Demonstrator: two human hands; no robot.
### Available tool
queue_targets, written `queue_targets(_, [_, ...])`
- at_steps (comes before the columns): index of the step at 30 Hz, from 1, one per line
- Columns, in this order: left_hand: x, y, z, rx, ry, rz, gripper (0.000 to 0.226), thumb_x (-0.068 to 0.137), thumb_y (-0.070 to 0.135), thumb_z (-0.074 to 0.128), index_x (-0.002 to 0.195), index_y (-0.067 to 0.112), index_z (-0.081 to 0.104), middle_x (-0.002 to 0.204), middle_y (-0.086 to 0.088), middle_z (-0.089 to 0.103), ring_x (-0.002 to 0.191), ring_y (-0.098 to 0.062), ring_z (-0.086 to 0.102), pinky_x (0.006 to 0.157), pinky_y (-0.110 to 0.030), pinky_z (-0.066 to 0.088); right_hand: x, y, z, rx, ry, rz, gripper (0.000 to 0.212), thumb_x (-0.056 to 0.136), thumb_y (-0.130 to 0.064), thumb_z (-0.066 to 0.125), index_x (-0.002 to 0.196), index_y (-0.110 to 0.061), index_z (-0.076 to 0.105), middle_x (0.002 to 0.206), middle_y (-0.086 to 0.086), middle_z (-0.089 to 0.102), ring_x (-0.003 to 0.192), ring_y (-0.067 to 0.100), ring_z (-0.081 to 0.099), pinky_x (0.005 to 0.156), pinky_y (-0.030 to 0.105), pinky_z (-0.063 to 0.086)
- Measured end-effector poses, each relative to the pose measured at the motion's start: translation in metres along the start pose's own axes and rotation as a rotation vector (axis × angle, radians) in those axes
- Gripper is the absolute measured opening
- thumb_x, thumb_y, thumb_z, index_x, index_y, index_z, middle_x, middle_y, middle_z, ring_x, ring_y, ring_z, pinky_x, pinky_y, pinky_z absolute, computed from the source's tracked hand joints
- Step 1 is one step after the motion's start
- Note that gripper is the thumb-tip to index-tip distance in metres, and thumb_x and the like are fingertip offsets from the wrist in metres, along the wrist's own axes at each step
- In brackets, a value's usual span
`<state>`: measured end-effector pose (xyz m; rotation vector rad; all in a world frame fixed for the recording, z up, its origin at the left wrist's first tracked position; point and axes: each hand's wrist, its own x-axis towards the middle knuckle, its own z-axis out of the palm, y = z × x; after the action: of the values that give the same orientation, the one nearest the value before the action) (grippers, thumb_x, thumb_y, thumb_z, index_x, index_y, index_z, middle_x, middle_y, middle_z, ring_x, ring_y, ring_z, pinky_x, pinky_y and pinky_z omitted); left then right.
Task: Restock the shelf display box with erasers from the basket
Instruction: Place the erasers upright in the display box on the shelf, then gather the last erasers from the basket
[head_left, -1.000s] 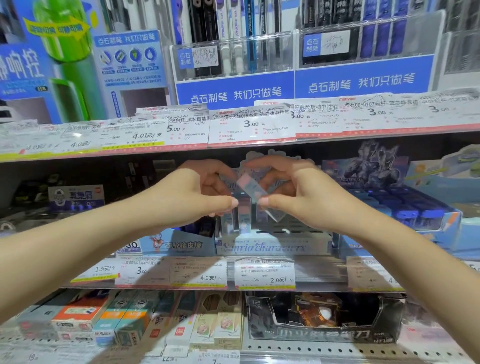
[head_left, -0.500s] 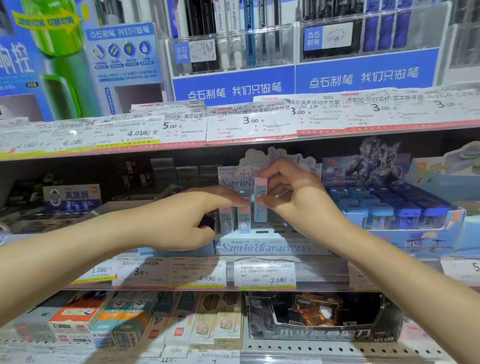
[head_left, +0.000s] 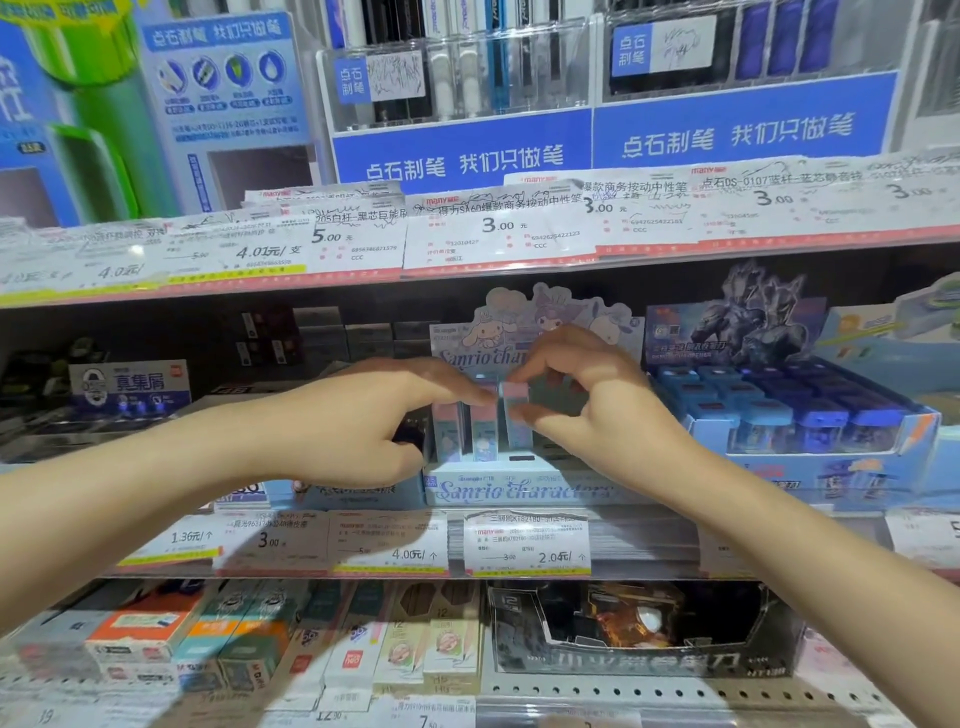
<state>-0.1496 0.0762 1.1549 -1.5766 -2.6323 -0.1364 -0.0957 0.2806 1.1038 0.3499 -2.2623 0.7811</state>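
A pale blue display box (head_left: 519, 488) printed with cartoon characters stands on the middle shelf. Three pink-and-blue erasers stand upright in its front row. My right hand (head_left: 587, 405) pinches the top of the rightmost eraser (head_left: 515, 415) between thumb and fingers, holding it upright in the box. My left hand (head_left: 363, 421) reaches in from the left, its straight fingertips touching the tops of the two erasers (head_left: 467, 426) beside it. The basket is out of view.
A blue box of sharpeners (head_left: 800, 421) sits right of the display box. Price tags (head_left: 524, 540) line the shelf edge. The upper shelf edge (head_left: 467, 244) overhangs close above my hands. Boxed stationery (head_left: 208, 639) fills the lower shelf.
My right hand turned the eraser upright and lowered it into the box's front row. My left hand dropped from the eraser and now steadies the neighbouring erasers.
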Motion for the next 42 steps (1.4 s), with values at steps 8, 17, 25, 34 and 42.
queue_targets(8, [0.000,0.001,-0.002,0.014,-0.012,-0.011,0.066,0.080,0.010,0.055,0.136,0.039,0.039,0.145,0.023,0.035,0.128,0.008,0.032,0.102,-0.006,0.023,0.005,-0.013,-0.006,-0.173,-0.002,-0.013,0.029,0.072,-0.012,0.045,0.083,-0.012,0.072,0.110,0.004,0.060,0.109,0.024,0.053,0.093,0.031,0.041])
queue_targets(17, [0.000,-0.004,0.000,-0.011,-0.014,0.037,0.067,0.078,0.008,0.050,0.136,0.040,0.039,0.145,0.023,0.034,0.130,0.008,0.029,0.098,0.003,0.020,0.010,-0.020,-0.010,-0.364,-0.073,-0.028,0.032,0.063,-0.010,0.042,0.073,-0.014,0.072,0.105,0.001,0.070,0.103,0.029,0.057,0.091,0.032,0.036])
queue_targets(25, [0.001,-0.006,0.002,-0.046,0.036,0.080,0.067,0.069,0.019,0.044,0.134,0.033,0.045,0.141,0.016,0.042,0.127,0.007,0.035,0.106,-0.005,0.022,0.014,-0.017,-0.010,-0.296,-0.107,-0.060,0.032,0.064,-0.007,0.041,0.074,-0.012,0.072,0.101,0.003,0.070,0.100,0.028,0.060,0.091,0.036,0.047])
queue_targets(34, [-0.004,0.023,0.009,0.027,0.354,0.036,0.050,0.072,0.024,0.045,0.120,0.022,0.059,0.111,0.000,0.067,0.096,-0.013,0.062,0.083,-0.027,0.047,-0.015,-0.025,-0.030,-0.028,-0.155,-0.005,0.047,0.084,-0.008,0.047,0.129,-0.022,0.047,0.121,-0.008,0.055,0.072,-0.015,0.049,0.069,0.004,0.040])
queue_targets(42, [-0.032,0.064,0.035,-0.075,0.416,-0.029,0.032,0.072,0.042,0.048,0.087,0.019,0.064,0.060,0.009,0.057,0.059,-0.012,0.054,0.053,-0.017,0.039,-0.058,-0.036,-0.042,0.349,-0.145,0.049,0.013,0.080,-0.021,0.058,0.092,-0.025,0.060,0.074,0.005,0.062,0.065,0.029,0.056,0.062,0.035,0.048])
